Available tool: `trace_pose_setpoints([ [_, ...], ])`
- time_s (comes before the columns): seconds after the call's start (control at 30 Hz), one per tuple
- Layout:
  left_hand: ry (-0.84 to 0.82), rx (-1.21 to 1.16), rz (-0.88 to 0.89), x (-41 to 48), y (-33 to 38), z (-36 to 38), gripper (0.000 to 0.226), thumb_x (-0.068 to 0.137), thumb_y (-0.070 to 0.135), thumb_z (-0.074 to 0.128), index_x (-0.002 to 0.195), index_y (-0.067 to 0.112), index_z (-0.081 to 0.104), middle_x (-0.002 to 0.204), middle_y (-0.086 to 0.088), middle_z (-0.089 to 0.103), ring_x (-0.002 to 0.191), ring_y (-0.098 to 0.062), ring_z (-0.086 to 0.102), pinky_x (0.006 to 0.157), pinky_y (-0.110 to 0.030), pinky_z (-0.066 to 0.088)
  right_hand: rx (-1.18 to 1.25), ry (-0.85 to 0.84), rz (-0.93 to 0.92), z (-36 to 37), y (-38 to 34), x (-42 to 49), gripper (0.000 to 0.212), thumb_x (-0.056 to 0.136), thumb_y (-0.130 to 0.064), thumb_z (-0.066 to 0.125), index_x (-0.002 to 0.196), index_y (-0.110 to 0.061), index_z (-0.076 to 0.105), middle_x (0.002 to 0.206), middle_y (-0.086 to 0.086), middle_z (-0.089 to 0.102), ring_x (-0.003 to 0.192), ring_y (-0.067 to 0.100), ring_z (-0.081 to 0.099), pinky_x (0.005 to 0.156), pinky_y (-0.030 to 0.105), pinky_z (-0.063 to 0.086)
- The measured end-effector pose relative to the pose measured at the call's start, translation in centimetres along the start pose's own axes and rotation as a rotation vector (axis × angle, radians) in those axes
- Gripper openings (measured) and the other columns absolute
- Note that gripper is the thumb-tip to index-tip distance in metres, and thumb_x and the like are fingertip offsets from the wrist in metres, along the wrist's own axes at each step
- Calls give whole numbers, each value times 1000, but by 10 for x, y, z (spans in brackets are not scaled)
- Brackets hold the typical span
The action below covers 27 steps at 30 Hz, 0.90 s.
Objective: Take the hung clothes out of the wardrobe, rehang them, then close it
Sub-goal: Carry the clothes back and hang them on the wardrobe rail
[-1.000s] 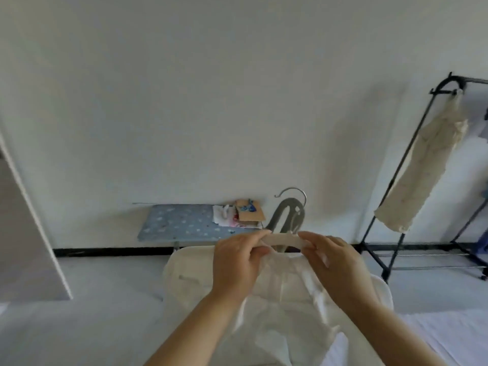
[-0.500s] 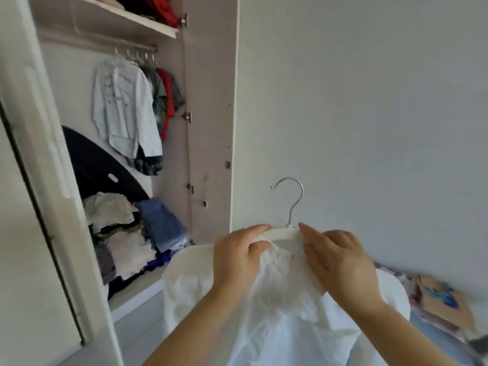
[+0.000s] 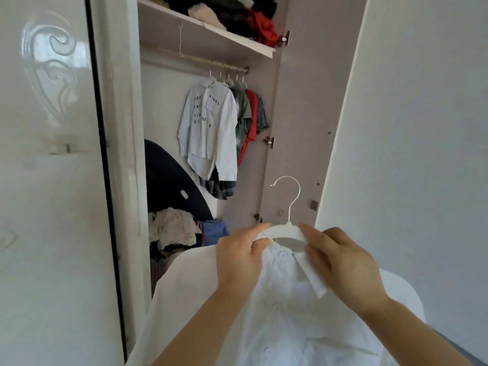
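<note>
A white shirt (image 3: 285,318) hangs on a white hanger (image 3: 286,229) with a metal hook, held up in front of the open wardrobe (image 3: 298,114). My left hand (image 3: 240,257) grips the hanger's left shoulder together with the collar. My right hand (image 3: 340,265) pinches the right side of the hanger and collar. Inside, a rail (image 3: 200,60) carries several hung clothes, with a pale lettered shirt (image 3: 208,130) in front of green, red and plaid ones.
A glossy white wardrobe door (image 3: 50,180) stands at the left. The top shelf (image 3: 211,30) holds piled clothes. A dark rounded object (image 3: 169,180) and heaps of folded clothes (image 3: 179,231) fill the lower part. A plain wall (image 3: 422,128) is at the right.
My view has swung left from the wall and ironing board to the open wardrobe, closer than half a second ago. Both hands keep the same hold on the hanger and shirt.
</note>
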<state>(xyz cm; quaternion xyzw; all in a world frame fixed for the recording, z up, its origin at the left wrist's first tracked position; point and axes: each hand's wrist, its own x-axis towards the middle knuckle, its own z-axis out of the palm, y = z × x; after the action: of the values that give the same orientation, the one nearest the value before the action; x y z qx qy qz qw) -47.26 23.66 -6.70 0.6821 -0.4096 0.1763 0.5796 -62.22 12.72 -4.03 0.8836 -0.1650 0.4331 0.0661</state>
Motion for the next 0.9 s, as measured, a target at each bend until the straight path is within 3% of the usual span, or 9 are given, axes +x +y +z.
trace_pose_setpoints([
  [0.13,16,29,-6,44,-39,14,30,78,20,57,104,25,71,86,4,72,81,-7,59,76,-26,44,121,-35,7,53,14,46,39,79,-15,72,116,-25,65,81,1,60,59,24,61,45,32,49],
  [0.3,48,116,-25,102,-88,40,29,82,12,63,106,26,69,89,4,70,84,-10,59,81,-26,40,212,-106,-24,124,45,104,39,86,-27,63,125,-32,58,84,-8,50,65,15,54,54,26,41],
  [0.43,97,201,-16,159,-123,64,30,82,14,65,108,28,69,87,4,70,82,-8,60,77,-8,34,302,-161,-98,179,74,158,46,84,-30,65,128,-38,53,86,-13,45,71,14,56,59,28,46],
  [0.57,137,249,-23,222,-150,89,29,81,14,64,106,27,70,87,3,70,82,-15,62,83,-30,46,377,-191,-153,226,102,223,47,86,-32,62,130,-39,49,87,-8,49,78,16,58,65,32,49],
  [0.6,162,252,-21,236,-157,94,28,81,15,63,106,27,69,88,3,70,83,-13,61,84,-29,46,386,-189,-171,237,107,240,47,86,-32,61,131,-39,49,87,-6,50,79,17,58,65,34,50],
  [0.7,230,318,-19,279,-182,105,28,80,18,64,105,28,69,91,5,68,84,-4,53,83,0,27,397,-161,-229,268,115,287,46,86,-29,62,130,-36,51,85,-9,46,80,20,60,63,34,50],
  [0.73,240,350,-29,292,-191,107,28,81,19,64,107,28,69,93,6,67,85,-4,53,81,3,22,399,-151,-247,279,116,300,46,86,-27,63,130,-33,53,84,-10,44,79,20,60,61,33,49],
  [0.9,238,409,-74,361,-245,115,33,84,35,60,116,29,63,110,7,60,101,-10,54,88,-16,26,380,-105,-288,339,118,367,44,86,-25,63,129,-30,54,85,-8,45,81,23,61,59,32,46],
])
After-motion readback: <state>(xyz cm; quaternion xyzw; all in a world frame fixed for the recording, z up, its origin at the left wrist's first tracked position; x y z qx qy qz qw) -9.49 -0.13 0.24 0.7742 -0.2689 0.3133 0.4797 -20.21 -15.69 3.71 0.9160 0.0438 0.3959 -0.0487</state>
